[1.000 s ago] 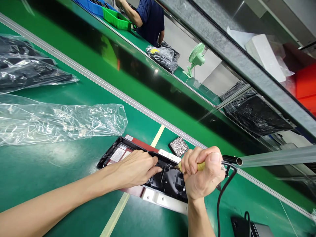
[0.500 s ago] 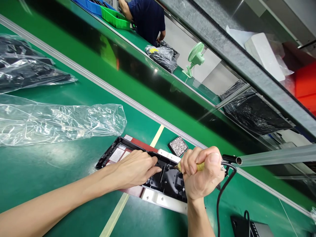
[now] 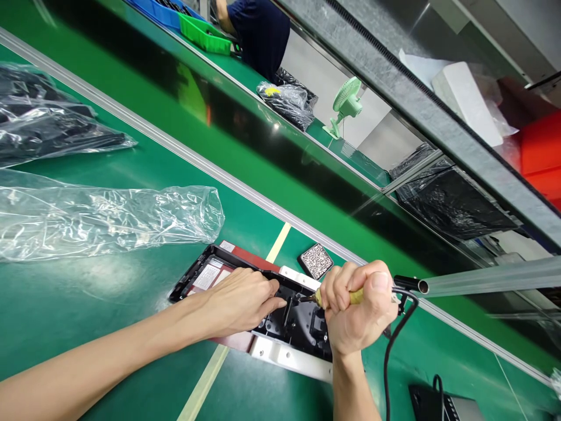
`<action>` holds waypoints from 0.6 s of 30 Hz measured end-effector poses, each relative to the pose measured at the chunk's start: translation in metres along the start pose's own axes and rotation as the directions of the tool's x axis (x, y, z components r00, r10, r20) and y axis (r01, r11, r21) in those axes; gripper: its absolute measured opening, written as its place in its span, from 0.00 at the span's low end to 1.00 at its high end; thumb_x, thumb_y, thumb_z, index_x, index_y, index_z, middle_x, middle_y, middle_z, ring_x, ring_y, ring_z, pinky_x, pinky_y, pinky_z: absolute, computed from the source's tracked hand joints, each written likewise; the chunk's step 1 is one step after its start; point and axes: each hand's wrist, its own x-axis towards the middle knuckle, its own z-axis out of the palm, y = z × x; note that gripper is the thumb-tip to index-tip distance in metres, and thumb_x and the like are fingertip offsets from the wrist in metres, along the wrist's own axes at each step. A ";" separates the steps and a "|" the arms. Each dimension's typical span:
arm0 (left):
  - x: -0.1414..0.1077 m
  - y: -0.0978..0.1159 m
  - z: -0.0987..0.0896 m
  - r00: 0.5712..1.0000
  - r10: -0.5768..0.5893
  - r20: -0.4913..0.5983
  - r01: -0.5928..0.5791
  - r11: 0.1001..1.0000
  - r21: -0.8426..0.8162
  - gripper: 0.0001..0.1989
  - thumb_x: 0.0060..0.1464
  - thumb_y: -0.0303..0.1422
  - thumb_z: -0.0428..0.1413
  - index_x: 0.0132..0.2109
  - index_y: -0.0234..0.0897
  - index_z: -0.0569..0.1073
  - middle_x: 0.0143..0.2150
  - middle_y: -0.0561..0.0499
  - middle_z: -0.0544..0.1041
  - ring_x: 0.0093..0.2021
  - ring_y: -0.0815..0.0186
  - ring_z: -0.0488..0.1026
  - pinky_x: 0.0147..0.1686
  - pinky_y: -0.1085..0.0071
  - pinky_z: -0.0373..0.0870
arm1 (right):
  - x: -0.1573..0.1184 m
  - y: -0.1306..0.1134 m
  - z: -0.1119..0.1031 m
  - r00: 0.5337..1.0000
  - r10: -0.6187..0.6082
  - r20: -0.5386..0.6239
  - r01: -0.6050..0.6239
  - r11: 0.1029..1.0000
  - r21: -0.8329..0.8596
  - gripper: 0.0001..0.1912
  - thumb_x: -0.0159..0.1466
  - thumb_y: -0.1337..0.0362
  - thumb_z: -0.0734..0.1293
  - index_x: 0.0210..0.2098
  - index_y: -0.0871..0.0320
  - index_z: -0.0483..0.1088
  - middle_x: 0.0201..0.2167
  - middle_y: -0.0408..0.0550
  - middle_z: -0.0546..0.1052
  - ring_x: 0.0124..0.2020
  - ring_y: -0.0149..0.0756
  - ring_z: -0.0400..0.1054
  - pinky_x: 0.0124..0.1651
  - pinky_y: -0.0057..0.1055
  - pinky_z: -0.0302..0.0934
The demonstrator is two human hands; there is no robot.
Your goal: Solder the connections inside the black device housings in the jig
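Note:
My right hand [image 3: 357, 307] is wrapped round the yellow handle of a corded tool [image 3: 316, 297], likely a soldering iron, whose metal tip points left into a black plastic housing [image 3: 302, 321]. Resting on the housing's middle, my left hand [image 3: 249, 298] has its fingers bent together over the near part; whether something small is under them is hidden. The housing lies in a fixture of dark red board [image 3: 239, 340] with white blocks [image 3: 291, 358]. White labels [image 3: 207, 276] show at its left end.
Clear plastic bags [image 3: 109, 216] lie at the left, one with black parts [image 3: 52, 117]. A small tray of speckled granules [image 3: 316, 261] sits behind the fixture. A black cable [image 3: 390, 351] hangs at the right, near a metal post [image 3: 491, 277]. A person [image 3: 263, 35] works beyond.

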 end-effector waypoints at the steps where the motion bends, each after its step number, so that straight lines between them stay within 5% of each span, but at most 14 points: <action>1: 0.000 0.000 0.000 1.000 0.002 -0.003 -0.002 1.000 -0.004 0.21 0.71 0.43 0.43 0.34 0.38 0.72 0.28 0.45 0.79 0.31 0.51 0.80 0.26 0.67 0.51 | 0.000 0.000 0.000 1.000 0.001 0.000 -0.001 1.000 -0.001 0.18 0.70 0.59 0.62 0.23 0.55 0.60 0.12 0.32 0.54 0.12 0.23 0.46 0.13 0.21 0.49; 18: 0.000 0.000 0.001 1.000 0.007 -0.010 -0.008 1.000 -0.017 0.21 0.71 0.42 0.44 0.34 0.37 0.72 0.27 0.44 0.79 0.31 0.51 0.80 0.26 0.67 0.55 | 0.001 0.001 -0.003 1.000 0.001 -0.015 -0.001 1.000 0.006 0.19 0.70 0.59 0.63 0.23 0.56 0.60 0.12 0.32 0.55 0.11 0.23 0.46 0.13 0.21 0.49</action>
